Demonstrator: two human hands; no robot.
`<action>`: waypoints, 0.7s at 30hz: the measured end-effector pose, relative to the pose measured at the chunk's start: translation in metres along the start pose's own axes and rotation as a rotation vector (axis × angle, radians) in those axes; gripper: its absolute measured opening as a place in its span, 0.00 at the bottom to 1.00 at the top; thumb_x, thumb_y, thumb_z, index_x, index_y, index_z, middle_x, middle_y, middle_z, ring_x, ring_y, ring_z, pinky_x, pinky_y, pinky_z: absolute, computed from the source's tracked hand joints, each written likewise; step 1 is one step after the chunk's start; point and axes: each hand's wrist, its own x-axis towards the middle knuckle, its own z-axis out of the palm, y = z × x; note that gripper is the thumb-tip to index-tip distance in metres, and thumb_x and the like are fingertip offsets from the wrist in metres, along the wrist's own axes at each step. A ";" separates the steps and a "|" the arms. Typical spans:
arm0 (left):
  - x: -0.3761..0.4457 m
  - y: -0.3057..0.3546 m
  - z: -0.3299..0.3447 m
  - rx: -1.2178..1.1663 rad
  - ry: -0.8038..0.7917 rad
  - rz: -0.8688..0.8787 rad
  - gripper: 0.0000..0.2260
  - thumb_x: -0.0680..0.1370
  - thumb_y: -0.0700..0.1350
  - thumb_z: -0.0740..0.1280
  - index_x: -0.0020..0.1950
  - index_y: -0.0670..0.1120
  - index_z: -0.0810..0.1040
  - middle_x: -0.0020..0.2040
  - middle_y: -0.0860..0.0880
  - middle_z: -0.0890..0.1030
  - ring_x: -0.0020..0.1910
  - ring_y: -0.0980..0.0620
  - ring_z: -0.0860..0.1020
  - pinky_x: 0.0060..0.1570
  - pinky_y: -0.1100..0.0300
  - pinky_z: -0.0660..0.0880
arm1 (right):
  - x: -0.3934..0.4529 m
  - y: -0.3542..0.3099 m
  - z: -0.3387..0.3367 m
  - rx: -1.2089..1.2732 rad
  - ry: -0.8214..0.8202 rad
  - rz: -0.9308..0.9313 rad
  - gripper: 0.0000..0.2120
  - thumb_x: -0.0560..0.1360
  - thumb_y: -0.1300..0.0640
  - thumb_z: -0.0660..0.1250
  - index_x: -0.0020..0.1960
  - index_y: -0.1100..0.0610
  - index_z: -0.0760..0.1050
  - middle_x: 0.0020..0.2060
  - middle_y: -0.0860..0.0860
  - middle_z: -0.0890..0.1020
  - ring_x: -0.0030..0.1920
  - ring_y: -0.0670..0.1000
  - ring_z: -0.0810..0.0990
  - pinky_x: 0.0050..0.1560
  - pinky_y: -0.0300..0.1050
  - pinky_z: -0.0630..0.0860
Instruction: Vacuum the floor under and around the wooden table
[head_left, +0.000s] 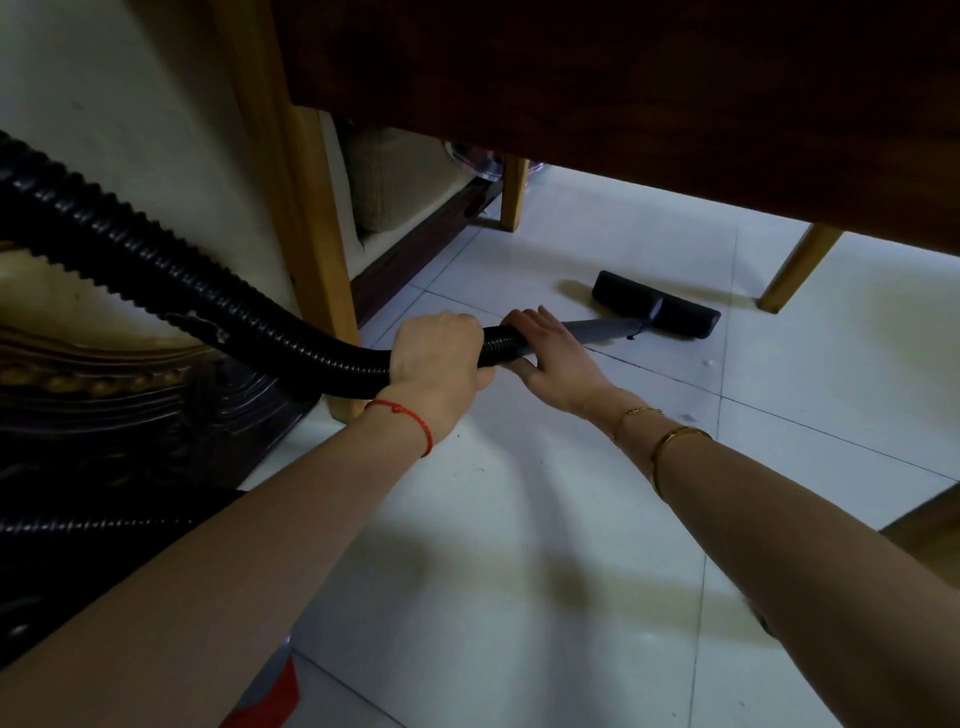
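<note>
- Here, the left hand (435, 358) sits at frame centre, fingers curled fully round the black ribbed hose (156, 260), gripping it near its end; a red string bracelet (410, 418) circles that wrist.
- Just to its right, the right hand (550, 353) holds the joint where the hose meets the grey wand (602, 330), thumb underneath, fingers laid over the top; how tightly they close cannot be told, since the fingertips are hidden behind the tube.
- The wand runs toward the upper right and ends in the black floor nozzle (657, 304), which lies flat on the white tiled floor (519, 519) beneath the wooden table (623, 78).
- Only the table's dark underside and pale legs show; the top is cut off by the upper edge of the frame.
- The hose arcs to the left edge and leaves the frame; a second stretch of it reappears lower left, partly hidden by the left forearm.
- Dark carved furniture (104, 395) at the left is murky and hard to make out.
- A red object (270, 696) at the bottom edge is cropped and unidentifiable.
- Gold bangles (670, 441) ring the right wrist.
</note>
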 end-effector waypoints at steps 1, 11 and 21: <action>-0.001 -0.001 0.001 0.003 -0.001 -0.004 0.15 0.79 0.53 0.63 0.58 0.44 0.73 0.50 0.47 0.79 0.46 0.48 0.79 0.37 0.58 0.67 | 0.000 -0.002 0.002 0.002 -0.001 0.000 0.09 0.77 0.52 0.64 0.54 0.56 0.71 0.46 0.53 0.77 0.46 0.51 0.68 0.51 0.46 0.67; -0.045 -0.032 -0.015 0.004 -0.030 -0.059 0.14 0.78 0.54 0.63 0.57 0.44 0.73 0.45 0.47 0.77 0.41 0.48 0.76 0.35 0.58 0.65 | -0.004 -0.054 0.008 0.068 -0.016 -0.044 0.09 0.74 0.57 0.68 0.51 0.58 0.71 0.44 0.54 0.77 0.45 0.53 0.71 0.46 0.46 0.68; -0.105 -0.082 -0.042 0.049 -0.003 -0.046 0.18 0.74 0.58 0.67 0.56 0.47 0.75 0.48 0.47 0.79 0.46 0.47 0.79 0.38 0.58 0.69 | -0.018 -0.137 0.012 0.107 0.036 -0.078 0.09 0.76 0.54 0.65 0.51 0.57 0.71 0.44 0.52 0.76 0.44 0.52 0.71 0.46 0.45 0.65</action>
